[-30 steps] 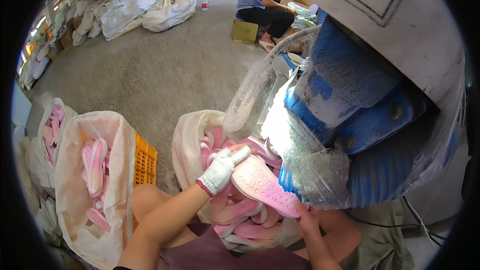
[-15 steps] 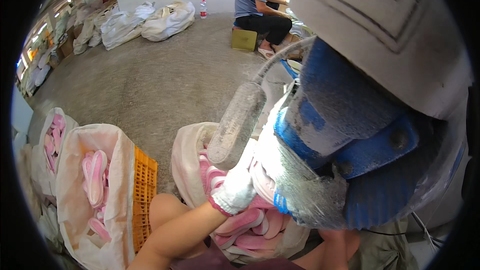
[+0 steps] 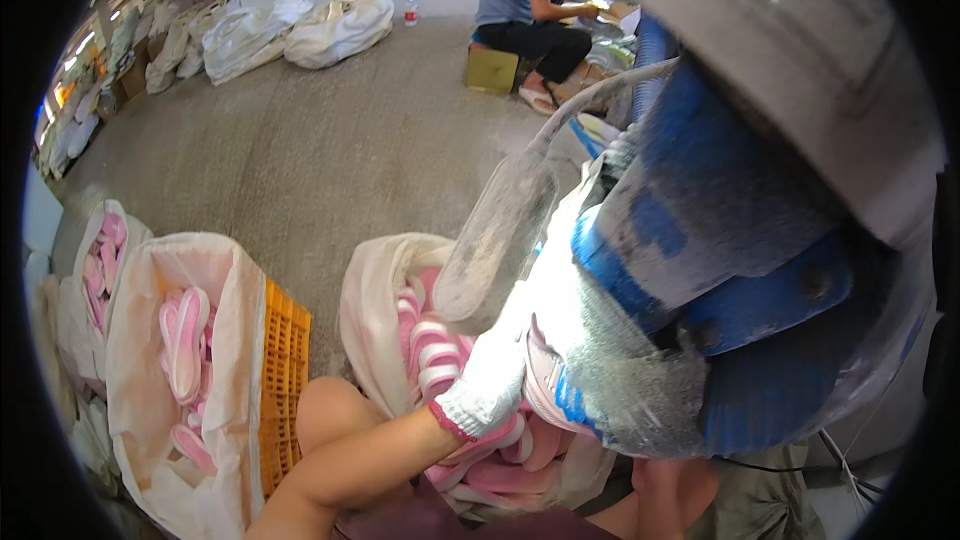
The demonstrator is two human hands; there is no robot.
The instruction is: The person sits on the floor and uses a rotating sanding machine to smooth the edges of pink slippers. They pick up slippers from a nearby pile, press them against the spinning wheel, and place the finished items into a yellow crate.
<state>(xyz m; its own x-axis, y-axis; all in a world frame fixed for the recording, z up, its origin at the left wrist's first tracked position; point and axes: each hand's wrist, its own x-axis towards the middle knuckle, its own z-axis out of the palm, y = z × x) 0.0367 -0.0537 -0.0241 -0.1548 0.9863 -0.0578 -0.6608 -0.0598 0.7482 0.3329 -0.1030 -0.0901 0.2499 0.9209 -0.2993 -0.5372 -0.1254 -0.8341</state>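
My left hand (image 3: 490, 375), in a white knitted glove with a red cuff, grips a pink and white shoe sole (image 3: 541, 380) at the lit side of a dusty blue and grey machine (image 3: 650, 270). Strong glare washes out the fingertips. Beside the hand, a clouded clear shield (image 3: 497, 240) hangs from a curved arm. Below lies a whitish sack (image 3: 372, 310) of pink and white soles (image 3: 437, 355). The machine and its clear cover hide my right hand; only bare skin shows under them, and I cannot tell whether it is arm or leg.
At left, an orange plastic crate (image 3: 285, 380) with a pale liner (image 3: 135, 360) holds more pink soles (image 3: 185, 340). Another sack (image 3: 85, 330) stands behind it. White sacks (image 3: 340, 30) and a bottle (image 3: 411, 7) line the wall. A person (image 3: 515, 0) sits working at the back.
The whole view has shifted slightly, so the machine appears farther right. My left hand stays on the sole, whose edge shows at a different angle. The seated person's hands have moved.
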